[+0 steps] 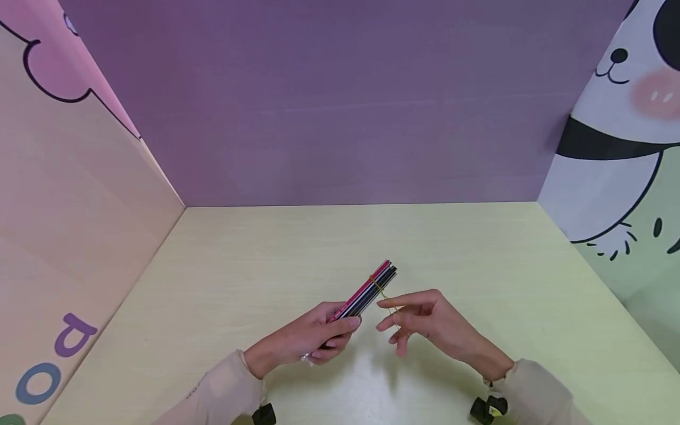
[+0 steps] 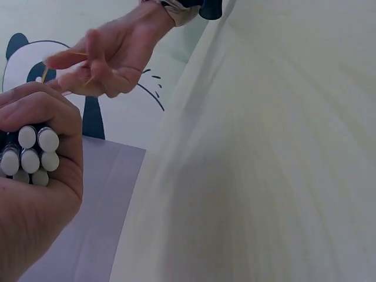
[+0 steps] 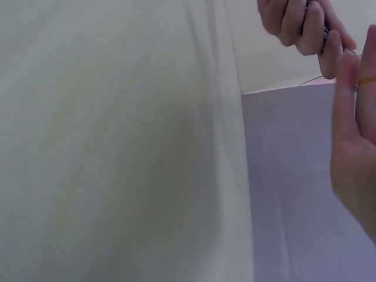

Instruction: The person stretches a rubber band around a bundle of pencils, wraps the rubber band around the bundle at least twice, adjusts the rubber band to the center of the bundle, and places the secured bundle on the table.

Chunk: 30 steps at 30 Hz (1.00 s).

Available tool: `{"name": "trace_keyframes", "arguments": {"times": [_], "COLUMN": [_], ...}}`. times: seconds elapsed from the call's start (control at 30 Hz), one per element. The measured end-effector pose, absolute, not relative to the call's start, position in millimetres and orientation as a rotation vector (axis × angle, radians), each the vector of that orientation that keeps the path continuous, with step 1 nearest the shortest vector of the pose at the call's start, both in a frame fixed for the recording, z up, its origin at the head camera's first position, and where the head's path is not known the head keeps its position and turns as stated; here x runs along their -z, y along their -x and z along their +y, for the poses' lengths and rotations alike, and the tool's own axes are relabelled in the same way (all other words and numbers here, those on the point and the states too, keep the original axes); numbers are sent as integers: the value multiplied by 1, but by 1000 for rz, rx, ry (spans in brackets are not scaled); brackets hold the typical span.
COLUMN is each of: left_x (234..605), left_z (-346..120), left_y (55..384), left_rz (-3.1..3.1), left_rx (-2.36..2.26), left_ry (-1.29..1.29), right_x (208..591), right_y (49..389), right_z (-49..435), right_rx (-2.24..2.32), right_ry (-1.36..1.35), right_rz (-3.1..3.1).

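Observation:
My left hand (image 1: 314, 336) grips a bundle of slim pens (image 1: 365, 297), one pinkish red and the others dark, tilted up to the right above the table. In the left wrist view their round white ends (image 2: 30, 160) poke out of the fist. A thin yellow rubber band (image 1: 378, 287) circles the bundle near its upper end and stretches across to my right hand (image 1: 427, 321). There the band runs over the spread, mostly straight fingers, which are just right of the pens. Part of the bundle is hidden inside the left hand.
A pale wood-coloured table (image 1: 239, 260) lies beneath both hands. Behind it rises a purple wall panel (image 1: 345, 118). Printed side panels stand at the left (image 1: 79, 195) and right (image 1: 600, 195). Each wrist wears a small dark device (image 1: 264, 414).

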<state>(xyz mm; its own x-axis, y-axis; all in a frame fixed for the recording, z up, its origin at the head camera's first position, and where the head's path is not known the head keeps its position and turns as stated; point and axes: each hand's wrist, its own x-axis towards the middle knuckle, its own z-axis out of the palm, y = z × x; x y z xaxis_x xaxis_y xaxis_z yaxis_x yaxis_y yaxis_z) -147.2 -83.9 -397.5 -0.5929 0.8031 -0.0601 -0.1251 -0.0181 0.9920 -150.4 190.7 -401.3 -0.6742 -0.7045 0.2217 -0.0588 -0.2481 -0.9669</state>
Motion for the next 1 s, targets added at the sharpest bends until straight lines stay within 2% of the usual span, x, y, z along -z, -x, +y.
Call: {"name": "trace_keyframes", "arguments": {"times": [0.3,0.6,0.8,1.0], "left_x": [405,398,390,391], "left_z": [-77,-82,-82,-83], "left_y": [141,139,137,139], "left_rz": [1984,2644,2856,2735], "left_rx": [-1539,-885,-577,-664], "left_ry": [-921,-1267,-1334,-1297], "right_x": [395,387,384,385], "right_y": [147,154,159,165], "right_z": [188,186,190,200], "right_rx": [2002,1938,1838,1745], "right_ry": [643,367,483,656], "right_rz": [1492,1507,1598,1563]}}
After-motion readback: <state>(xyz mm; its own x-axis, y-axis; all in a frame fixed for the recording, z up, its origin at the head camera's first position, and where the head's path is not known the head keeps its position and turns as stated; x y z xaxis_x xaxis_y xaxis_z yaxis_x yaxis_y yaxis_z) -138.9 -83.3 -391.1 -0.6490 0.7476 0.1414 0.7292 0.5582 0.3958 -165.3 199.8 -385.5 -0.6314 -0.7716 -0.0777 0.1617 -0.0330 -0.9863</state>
